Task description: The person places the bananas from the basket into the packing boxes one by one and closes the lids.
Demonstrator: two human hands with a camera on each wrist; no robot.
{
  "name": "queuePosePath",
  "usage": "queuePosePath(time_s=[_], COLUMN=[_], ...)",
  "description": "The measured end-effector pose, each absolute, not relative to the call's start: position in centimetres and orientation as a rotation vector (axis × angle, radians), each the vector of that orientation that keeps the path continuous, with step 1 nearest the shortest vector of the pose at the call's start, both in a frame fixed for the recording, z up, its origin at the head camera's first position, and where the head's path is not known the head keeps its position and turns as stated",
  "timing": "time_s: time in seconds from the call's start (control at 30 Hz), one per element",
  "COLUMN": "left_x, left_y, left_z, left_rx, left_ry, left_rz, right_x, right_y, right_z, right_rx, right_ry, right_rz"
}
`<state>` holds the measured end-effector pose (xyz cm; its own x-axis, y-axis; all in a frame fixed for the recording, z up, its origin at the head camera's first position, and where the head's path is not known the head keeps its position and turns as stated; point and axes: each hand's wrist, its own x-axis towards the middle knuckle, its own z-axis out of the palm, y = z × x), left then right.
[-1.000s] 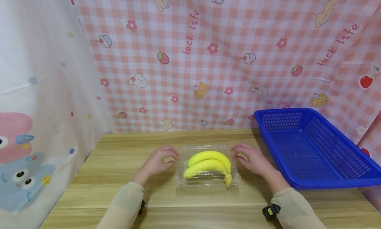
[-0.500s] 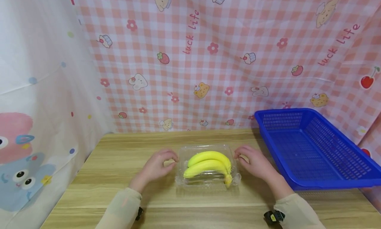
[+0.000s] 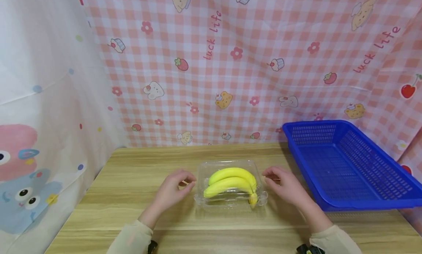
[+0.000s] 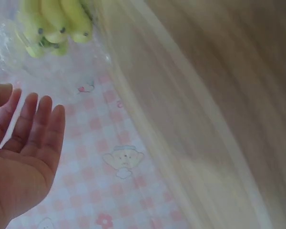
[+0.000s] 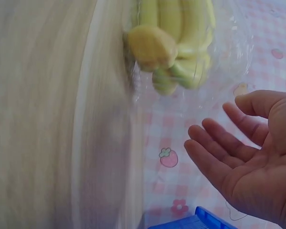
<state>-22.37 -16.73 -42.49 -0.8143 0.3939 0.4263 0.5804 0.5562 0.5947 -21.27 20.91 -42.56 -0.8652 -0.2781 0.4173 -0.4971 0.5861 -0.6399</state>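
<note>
A clear plastic clamshell box (image 3: 206, 167) stands on the wooden table, with yellow bananas (image 3: 227, 186) inside; their brown-tipped stem points to the front right. At the box's left side is my left hand (image 3: 174, 188), fingers loosely bent and apart from the wall. My right hand (image 3: 284, 185) is on the other side, also just off the box, its thumb and fingers relaxed. Both wrist views show nothing between the fingers: the left palm (image 4: 24, 176) and the right palm (image 5: 257, 181) face the box, with the bananas (image 5: 176, 28) beyond.
To the right sits a large blue plastic basket (image 3: 316, 180) with mesh sides, close to my right forearm. A pink checked curtain (image 3: 197, 74) hangs behind the table (image 3: 138, 169), and a white printed cloth (image 3: 66, 111) hangs on the left.
Both hands have drawn away from the box's sides and slid slightly toward me, the left to the left, the right to the right. The box and bananas have stayed in place.
</note>
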Motion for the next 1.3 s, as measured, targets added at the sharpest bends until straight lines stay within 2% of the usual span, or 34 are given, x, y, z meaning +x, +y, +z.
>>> queuePosePath(time_s=[0.7,0.93,1.3], left_x=[-18.8,-18.4,-18.6], left_y=[-15.0,-14.9,-14.8], left_z=[-42.2,-42.3,-43.2], left_rx=[-0.318,-0.219,-0.148], left_ry=[-2.623,-2.528,-2.444], left_rz=[-1.569,-2.025,-2.297], right_x=[-18.9,-18.6,-18.3], right_y=[20.5,20.4,20.1], right_z=[-43.1,-43.5,-43.6], right_rx=[0.392,0.337,0.296], right_ry=[-2.573,-2.577,-2.544], right_rz=[1.844,1.972,2.133])
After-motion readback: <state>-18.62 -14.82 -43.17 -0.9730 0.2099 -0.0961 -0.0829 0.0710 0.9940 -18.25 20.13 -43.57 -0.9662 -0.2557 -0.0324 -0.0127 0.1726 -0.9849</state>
